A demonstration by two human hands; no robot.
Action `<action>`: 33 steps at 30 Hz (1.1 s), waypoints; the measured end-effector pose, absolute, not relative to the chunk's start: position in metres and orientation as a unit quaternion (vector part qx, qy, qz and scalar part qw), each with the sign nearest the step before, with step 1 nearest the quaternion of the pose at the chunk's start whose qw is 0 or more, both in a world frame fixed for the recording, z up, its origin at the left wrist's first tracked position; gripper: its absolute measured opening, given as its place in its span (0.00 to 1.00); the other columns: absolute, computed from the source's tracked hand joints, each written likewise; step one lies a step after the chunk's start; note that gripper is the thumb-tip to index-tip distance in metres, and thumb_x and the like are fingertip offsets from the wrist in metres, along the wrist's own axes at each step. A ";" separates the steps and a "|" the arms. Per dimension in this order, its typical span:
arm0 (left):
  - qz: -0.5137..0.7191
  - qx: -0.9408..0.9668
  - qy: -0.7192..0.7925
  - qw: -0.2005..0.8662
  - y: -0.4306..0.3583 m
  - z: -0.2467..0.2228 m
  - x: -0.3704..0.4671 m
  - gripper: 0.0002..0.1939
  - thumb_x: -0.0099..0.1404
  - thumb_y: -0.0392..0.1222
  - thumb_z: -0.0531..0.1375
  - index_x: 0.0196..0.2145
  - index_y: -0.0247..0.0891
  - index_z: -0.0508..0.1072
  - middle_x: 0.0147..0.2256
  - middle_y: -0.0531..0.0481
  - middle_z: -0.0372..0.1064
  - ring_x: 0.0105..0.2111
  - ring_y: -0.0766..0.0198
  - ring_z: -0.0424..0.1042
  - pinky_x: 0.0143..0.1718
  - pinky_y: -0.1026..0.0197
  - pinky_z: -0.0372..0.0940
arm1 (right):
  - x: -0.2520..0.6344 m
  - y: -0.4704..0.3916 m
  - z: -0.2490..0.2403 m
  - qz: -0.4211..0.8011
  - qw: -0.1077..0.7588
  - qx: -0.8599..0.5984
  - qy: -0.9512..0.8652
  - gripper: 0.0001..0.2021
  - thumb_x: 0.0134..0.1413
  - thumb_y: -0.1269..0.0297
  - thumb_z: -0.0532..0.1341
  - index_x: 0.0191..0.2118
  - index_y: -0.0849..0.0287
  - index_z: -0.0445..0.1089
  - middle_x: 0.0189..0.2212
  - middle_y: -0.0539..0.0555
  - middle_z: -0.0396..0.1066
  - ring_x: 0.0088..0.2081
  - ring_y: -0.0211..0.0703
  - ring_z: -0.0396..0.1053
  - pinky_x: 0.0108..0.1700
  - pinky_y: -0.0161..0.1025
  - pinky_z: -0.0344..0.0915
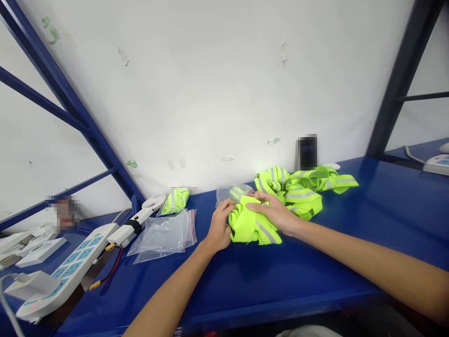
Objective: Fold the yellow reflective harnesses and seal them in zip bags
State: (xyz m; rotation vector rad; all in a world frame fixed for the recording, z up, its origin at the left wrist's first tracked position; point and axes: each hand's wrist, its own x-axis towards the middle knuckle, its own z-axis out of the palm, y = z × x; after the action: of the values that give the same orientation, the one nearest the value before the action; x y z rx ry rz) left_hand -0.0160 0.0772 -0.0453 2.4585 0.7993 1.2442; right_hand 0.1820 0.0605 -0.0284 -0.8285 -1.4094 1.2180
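Observation:
Between my two hands is a bunched, folded reflective strap (247, 224), neon yellow with a silver stripe. My left hand (221, 225) grips its left edge with curled fingers. From the right, my right hand (275, 213) clasps its top, thumb laid over the fabric and fingers behind it. A clear zip bag (228, 193) lies just behind the strap, with some neon yellow showing through it. Beyond my right hand sits a loose heap of the same neon straps (303, 194).
A pile of clear zip bags (161, 236) lies left of my hands, with a filled bag (176, 201) behind it. Further left are a small white fan (154, 202) and a power strip (72, 267). A dark upright object (307, 153) leans on the wall. Blue metal posts flank the table (280, 285).

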 end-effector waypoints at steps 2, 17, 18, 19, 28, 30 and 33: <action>0.436 0.846 0.279 0.129 0.078 -0.046 -0.016 0.08 0.68 0.39 0.53 0.34 0.38 0.71 0.39 0.44 0.70 0.38 0.58 0.67 0.40 0.57 0.62 | 0.182 0.061 -0.030 0.509 0.528 -0.358 -0.578 0.19 0.45 0.50 0.69 0.28 0.57 0.63 0.33 0.49 0.70 0.34 0.41 0.68 0.35 0.37 0.64; 0.452 0.831 0.298 0.127 0.088 -0.052 -0.020 0.15 0.71 0.43 0.51 0.41 0.39 0.77 0.45 0.42 0.74 0.46 0.54 0.65 0.49 0.51 0.62 | 0.183 0.065 -0.034 0.485 0.563 -0.378 -0.551 0.20 0.45 0.51 0.69 0.27 0.57 0.60 0.27 0.46 0.60 0.30 0.38 0.61 0.33 0.36 0.58; 0.450 0.833 0.296 0.128 0.088 -0.052 -0.021 0.15 0.71 0.43 0.51 0.41 0.39 0.77 0.45 0.42 0.74 0.46 0.54 0.65 0.49 0.51 0.62 | 0.182 0.064 -0.034 0.481 0.566 -0.380 -0.552 0.20 0.45 0.51 0.69 0.26 0.57 0.60 0.26 0.45 0.59 0.29 0.37 0.60 0.32 0.36 0.57; 0.447 0.835 0.294 0.130 0.089 -0.053 -0.021 0.14 0.71 0.42 0.52 0.41 0.39 0.77 0.46 0.42 0.74 0.46 0.54 0.65 0.49 0.51 0.62 | 0.182 0.064 -0.035 0.476 0.567 -0.383 -0.553 0.19 0.45 0.52 0.69 0.26 0.57 0.60 0.26 0.45 0.58 0.29 0.37 0.59 0.32 0.36 0.57; 0.552 0.756 0.344 0.076 0.083 -0.046 -0.011 0.10 0.69 0.39 0.55 0.36 0.37 0.76 0.35 0.47 0.75 0.35 0.61 0.71 0.39 0.58 0.64 | 0.186 0.066 -0.025 0.374 0.607 -0.422 -0.561 0.19 0.46 0.50 0.67 0.27 0.56 0.60 0.27 0.46 0.57 0.33 0.40 0.58 0.37 0.37 0.56; 0.581 0.732 0.355 0.027 0.081 -0.042 -0.010 0.08 0.67 0.37 0.57 0.31 0.37 0.74 0.30 0.49 0.74 0.32 0.63 0.70 0.36 0.60 0.64 | 0.187 0.067 -0.023 0.338 0.625 -0.438 -0.551 0.19 0.46 0.50 0.67 0.27 0.56 0.60 0.27 0.47 0.56 0.33 0.41 0.58 0.38 0.38 0.55; 0.580 0.739 0.335 -0.070 0.079 -0.036 -0.014 0.05 0.63 0.34 0.59 0.29 0.37 0.72 0.27 0.51 0.72 0.29 0.64 0.68 0.34 0.61 0.62 | 0.188 0.068 -0.021 0.296 0.639 -0.453 -0.547 0.18 0.46 0.51 0.67 0.27 0.56 0.60 0.27 0.47 0.57 0.33 0.42 0.58 0.39 0.39 0.55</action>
State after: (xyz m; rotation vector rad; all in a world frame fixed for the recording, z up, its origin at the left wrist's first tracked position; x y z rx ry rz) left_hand -0.0138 0.0788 -0.0360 2.4323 1.1008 1.9077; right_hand 0.1884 0.0680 -0.0209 -1.0325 -1.2474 0.6764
